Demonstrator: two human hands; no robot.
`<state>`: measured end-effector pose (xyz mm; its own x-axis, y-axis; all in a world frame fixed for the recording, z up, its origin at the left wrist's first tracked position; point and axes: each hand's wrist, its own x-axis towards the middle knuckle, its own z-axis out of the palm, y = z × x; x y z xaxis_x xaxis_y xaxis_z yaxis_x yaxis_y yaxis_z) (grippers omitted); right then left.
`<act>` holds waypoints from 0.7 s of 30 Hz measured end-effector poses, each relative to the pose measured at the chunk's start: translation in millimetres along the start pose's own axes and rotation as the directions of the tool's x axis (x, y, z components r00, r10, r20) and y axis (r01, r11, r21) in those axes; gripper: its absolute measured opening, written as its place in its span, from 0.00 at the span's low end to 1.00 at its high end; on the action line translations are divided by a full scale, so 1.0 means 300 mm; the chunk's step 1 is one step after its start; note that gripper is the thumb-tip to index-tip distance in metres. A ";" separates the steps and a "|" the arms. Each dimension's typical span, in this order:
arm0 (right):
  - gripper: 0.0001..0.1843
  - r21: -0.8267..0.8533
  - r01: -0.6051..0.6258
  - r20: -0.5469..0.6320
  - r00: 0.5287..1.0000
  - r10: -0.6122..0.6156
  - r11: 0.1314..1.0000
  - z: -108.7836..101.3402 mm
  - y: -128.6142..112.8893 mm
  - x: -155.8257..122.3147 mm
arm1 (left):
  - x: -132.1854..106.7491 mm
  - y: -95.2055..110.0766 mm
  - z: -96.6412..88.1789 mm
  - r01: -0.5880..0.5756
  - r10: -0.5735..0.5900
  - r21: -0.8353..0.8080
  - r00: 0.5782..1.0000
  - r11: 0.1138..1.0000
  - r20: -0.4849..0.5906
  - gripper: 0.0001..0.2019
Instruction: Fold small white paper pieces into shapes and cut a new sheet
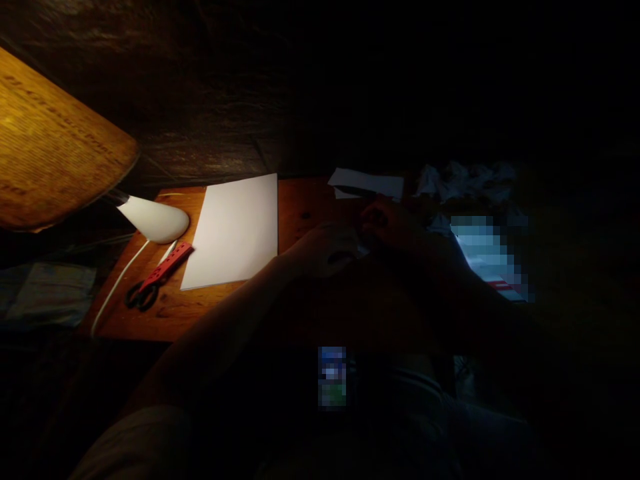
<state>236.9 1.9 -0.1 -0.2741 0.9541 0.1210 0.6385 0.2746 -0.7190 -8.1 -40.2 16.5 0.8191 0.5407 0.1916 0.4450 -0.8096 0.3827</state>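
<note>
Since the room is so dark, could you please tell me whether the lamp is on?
The lamp is on: its shade glows yellow and the white paper nearby is lit.

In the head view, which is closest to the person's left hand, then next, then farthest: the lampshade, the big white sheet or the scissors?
From the left hand:
1. Big white sheet: nearest, just to the left.
2. Scissors: farther left, past the sheet's left edge.
3. Lampshade: farthest, at the picture's left edge, above the scissors in the view.
</note>
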 end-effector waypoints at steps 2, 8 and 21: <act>0.11 0.007 0.010 0.010 1.000 -0.010 1.000 -0.001 0.003 0.000 | 0.001 -0.004 0.002 0.004 -0.004 -0.003 1.000 1.000 0.006 0.11; 0.11 -0.019 0.022 -0.013 1.000 -0.022 1.000 0.014 0.016 0.000 | 0.005 -0.001 0.001 0.013 -0.013 -0.012 1.000 1.000 0.015 0.11; 0.09 -0.076 0.041 -0.033 0.998 -0.044 0.996 0.020 0.019 0.003 | 0.014 0.001 0.000 0.019 -0.018 -0.025 1.000 1.000 0.022 0.11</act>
<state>236.0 3.5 -8.4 -0.2780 0.9445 0.1750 0.6796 0.3221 -0.6591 -4.4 -38.3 17.3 0.8186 0.5503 0.1645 0.4513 -0.7934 0.4084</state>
